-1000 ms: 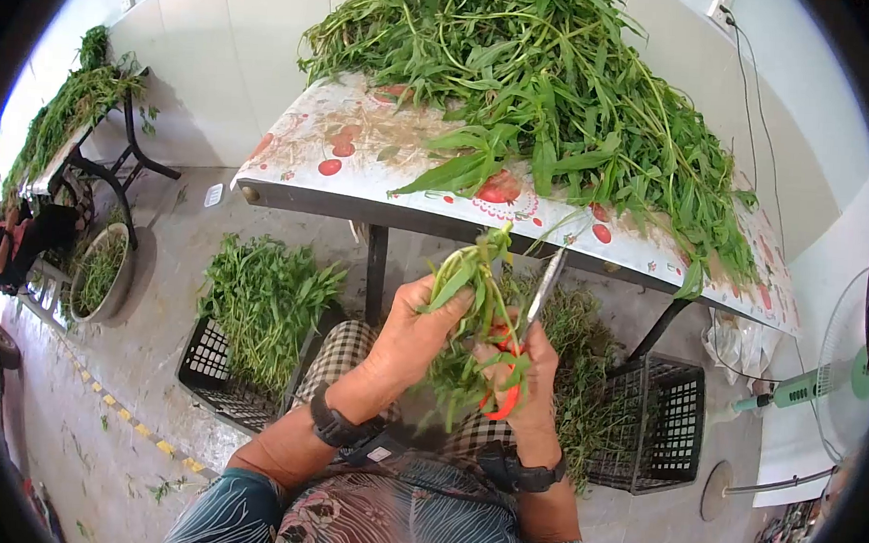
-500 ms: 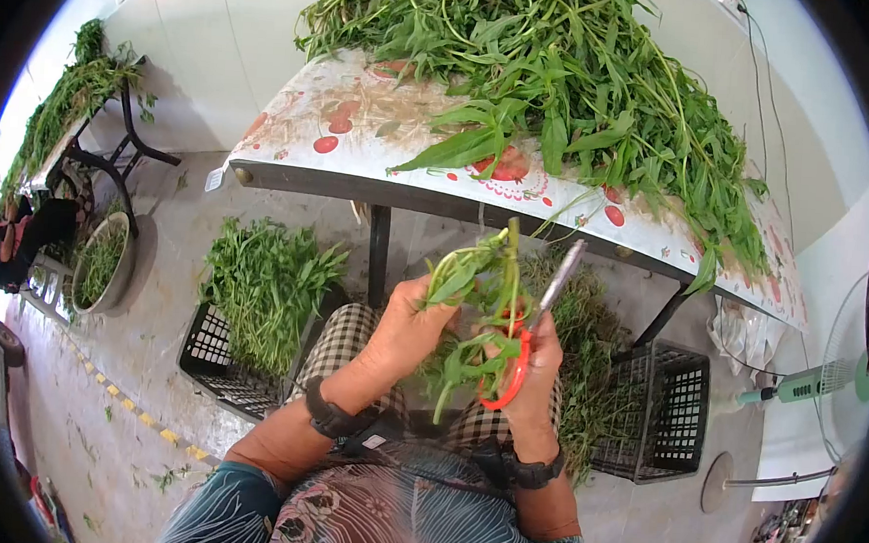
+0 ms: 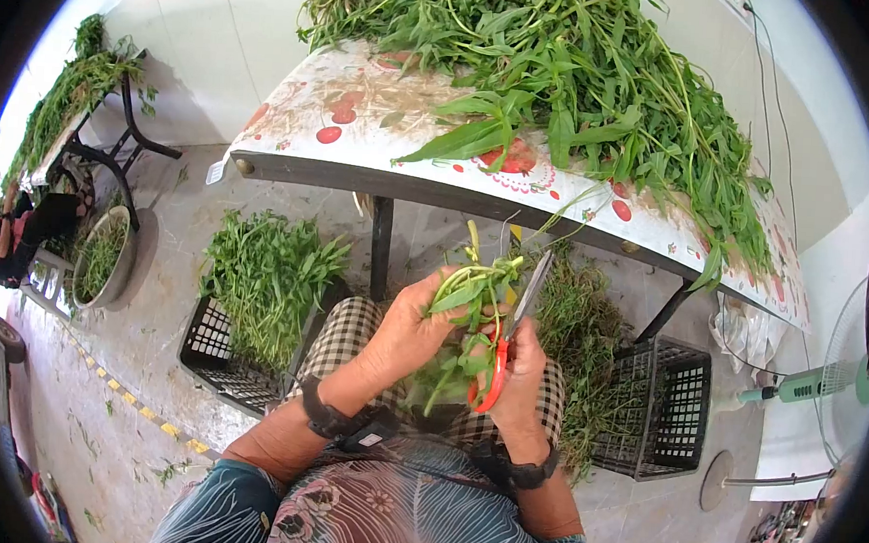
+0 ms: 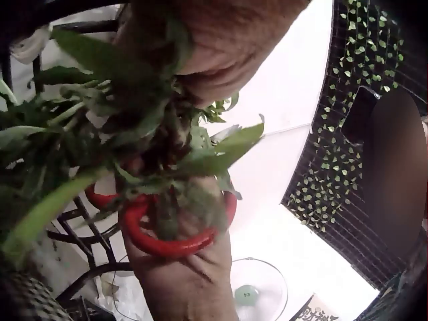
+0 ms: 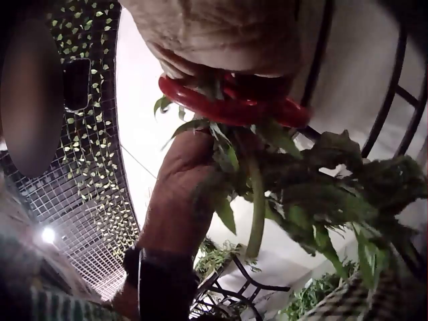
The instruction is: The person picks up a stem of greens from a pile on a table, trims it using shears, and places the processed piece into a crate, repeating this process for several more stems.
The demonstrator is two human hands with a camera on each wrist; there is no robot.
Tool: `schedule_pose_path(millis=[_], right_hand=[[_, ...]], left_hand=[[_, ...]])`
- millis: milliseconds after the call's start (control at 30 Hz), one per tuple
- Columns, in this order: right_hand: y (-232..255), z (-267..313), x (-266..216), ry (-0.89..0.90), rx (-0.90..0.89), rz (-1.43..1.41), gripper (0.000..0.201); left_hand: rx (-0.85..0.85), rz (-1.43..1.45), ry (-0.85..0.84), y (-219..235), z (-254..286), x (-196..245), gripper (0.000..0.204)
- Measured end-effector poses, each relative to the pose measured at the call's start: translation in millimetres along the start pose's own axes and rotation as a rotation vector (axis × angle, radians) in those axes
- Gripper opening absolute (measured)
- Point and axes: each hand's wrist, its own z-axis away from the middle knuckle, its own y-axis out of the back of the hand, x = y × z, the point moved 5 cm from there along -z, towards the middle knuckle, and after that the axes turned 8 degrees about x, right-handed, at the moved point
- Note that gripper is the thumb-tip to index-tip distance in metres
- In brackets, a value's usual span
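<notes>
Right now, a big table (image 3: pixel 307 171) covered by a cloth (image 3: pixel 290 116) with red fruit on it stands in front of the person. A huge pile of plants (image 3: pixel 581 92) lies on top and hangs over the edge, so a bump could make some slide off.

On the left, a black crate (image 3: pixel 207 343) holds leafy stalks (image 3: pixel 272 283) that poke up over its rim. On the right is another crate (image 3: pixel 681 412); I cannot tell if the thin stems (image 3: pixel 583 348) by it are inside or beside it. Far left, a round tub (image 3: pixel 124 270) has green bits (image 3: pixel 99 264) in it.

The left hand (image 3: pixel 404 334) pinches a small bunch (image 3: pixel 468 295), up between both hands. The right hand (image 3: pixel 519 384) grips red scissors (image 3: pixel 498 363). Their blades (image 3: pixel 532 291) are near the left fingers (image 3: pixel 429 291), so a slip could cut them. Leaves (image 5: pixel 328 200) hang around the red handles too, so they could get caught there.
</notes>
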Motion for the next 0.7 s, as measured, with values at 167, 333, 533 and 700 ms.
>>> schedule_pose_path(millis=[167,333,533,700], right_hand=[[-6,4,7,-0.108,-0.040,-0.032,0.041],[-7,4,8,-0.039,-0.098,0.101,0.042],[27,-3,11,-0.133,0.022,0.156,0.042],[28,-8,-17,-0.105,0.100,-0.199,0.048]], left_hand=[[-0.013,0.118,0.003,-4,2,10,0.023],[0.004,0.195,0.084,-1,1,5,0.029],[-0.061,0.314,0.227,9,1,3,0.027],[-0.392,-0.126,0.071,-14,11,0,0.025]])
